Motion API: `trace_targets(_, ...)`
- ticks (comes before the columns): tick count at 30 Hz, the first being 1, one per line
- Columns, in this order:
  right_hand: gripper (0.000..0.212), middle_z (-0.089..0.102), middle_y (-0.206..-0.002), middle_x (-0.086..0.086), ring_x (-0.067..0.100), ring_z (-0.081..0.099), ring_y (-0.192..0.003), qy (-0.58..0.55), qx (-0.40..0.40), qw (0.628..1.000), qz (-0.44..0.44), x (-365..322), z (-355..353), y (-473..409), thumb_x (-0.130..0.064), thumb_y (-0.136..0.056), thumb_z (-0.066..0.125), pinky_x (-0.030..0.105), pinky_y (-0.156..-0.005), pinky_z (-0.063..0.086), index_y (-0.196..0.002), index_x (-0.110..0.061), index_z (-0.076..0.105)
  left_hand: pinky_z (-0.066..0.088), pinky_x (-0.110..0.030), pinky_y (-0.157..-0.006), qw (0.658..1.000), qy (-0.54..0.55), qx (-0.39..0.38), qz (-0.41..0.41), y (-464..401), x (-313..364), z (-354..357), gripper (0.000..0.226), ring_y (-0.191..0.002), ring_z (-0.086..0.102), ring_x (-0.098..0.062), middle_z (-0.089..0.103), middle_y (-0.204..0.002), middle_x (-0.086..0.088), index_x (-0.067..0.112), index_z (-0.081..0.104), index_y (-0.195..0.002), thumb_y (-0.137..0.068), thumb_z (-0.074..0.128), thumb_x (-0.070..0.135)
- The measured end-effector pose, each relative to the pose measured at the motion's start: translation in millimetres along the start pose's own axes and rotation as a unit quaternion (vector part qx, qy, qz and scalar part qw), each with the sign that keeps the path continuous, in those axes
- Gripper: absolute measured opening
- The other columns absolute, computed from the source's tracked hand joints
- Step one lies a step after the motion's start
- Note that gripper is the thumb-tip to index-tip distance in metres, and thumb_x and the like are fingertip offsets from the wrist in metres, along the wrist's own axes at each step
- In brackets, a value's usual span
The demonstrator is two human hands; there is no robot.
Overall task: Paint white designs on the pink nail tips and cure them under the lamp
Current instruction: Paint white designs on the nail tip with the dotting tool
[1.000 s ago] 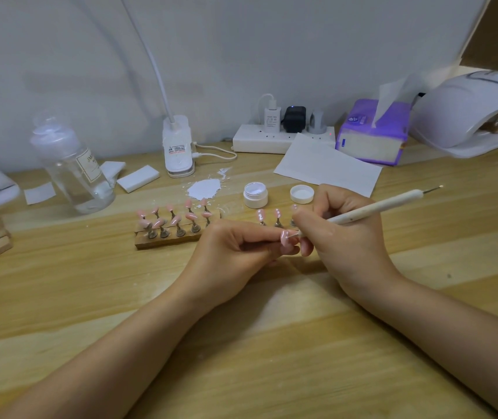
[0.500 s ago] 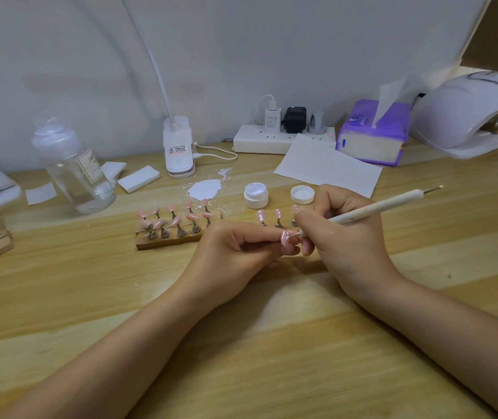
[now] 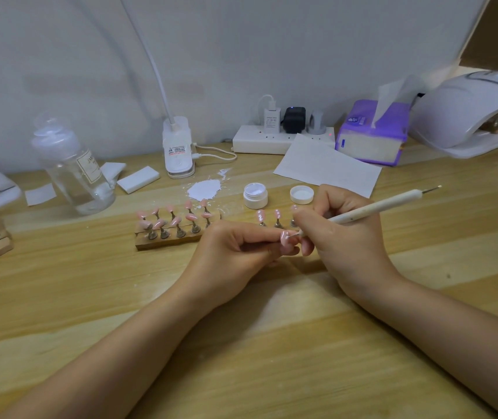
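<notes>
Head view: my left hand (image 3: 235,252) pinches a pink nail tip (image 3: 286,238) (white-dotted), right hand (image 3: 344,237) gripping the dotting pen (image 3: 371,208) against it.

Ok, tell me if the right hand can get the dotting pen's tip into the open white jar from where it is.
Probably yes. The jar sits open just beyond the right hand, lid off beside it. Only three standing nail tips lie between, so the pen should lift over them.
</notes>
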State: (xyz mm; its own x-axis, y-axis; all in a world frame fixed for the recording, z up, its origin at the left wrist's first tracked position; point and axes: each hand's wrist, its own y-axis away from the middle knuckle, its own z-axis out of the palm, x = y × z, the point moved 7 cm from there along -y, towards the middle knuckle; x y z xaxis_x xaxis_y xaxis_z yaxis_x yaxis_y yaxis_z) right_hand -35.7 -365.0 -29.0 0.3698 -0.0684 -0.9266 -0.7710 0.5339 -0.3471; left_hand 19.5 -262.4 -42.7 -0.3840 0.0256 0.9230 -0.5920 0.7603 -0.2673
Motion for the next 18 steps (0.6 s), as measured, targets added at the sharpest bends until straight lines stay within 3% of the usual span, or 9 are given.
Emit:
trace_targets(8,0.038,0.033,-0.038,0.014,0.011,0.046,-0.031,-0.011,0.003,1.000,-0.007,-1.6,-1.6,0.6,0.015,-0.077,0.053,0.013,-0.037,0.037,-0.051,-0.002,0.030,0.050,-0.017,-0.065,1.000,0.006,-0.001,-0.003,0.4,-0.1,0.3,0.024,-0.073,0.054,-0.006,0.073,-0.080,-0.001,0.018,0.073,-0.090,-0.070,0.062,0.025)
trace_targets(12,0.038,0.041,-0.031,-0.001,0.004,0.046,-0.030,-0.009,-0.022,1.000,-0.011,-4.6,3.5,3.6,0.018,-0.076,0.051,0.010,-0.038,0.036,-0.051,-0.004,0.036,0.049,-0.013,-0.063,1.000,0.005,0.001,0.002,0.1,1.1,0.0,0.025,-0.068,0.054,0.002,0.071,-0.071,0.011,0.016,0.071,-0.093,-0.070,0.063,0.023)
trace_targets(18,0.039,0.042,-0.030,-0.003,0.001,0.046,-0.031,-0.001,-0.027,1.000,-0.013,-6.8,4.4,4.1,0.020,-0.076,0.051,0.009,-0.038,0.035,-0.050,-0.006,0.037,0.049,-0.013,-0.062,1.000,-0.001,0.006,-0.001,-0.3,-1.2,-0.9,0.019,-0.068,0.055,0.001,0.072,-0.072,0.010,0.014,0.072,-0.092,-0.075,0.066,0.010)
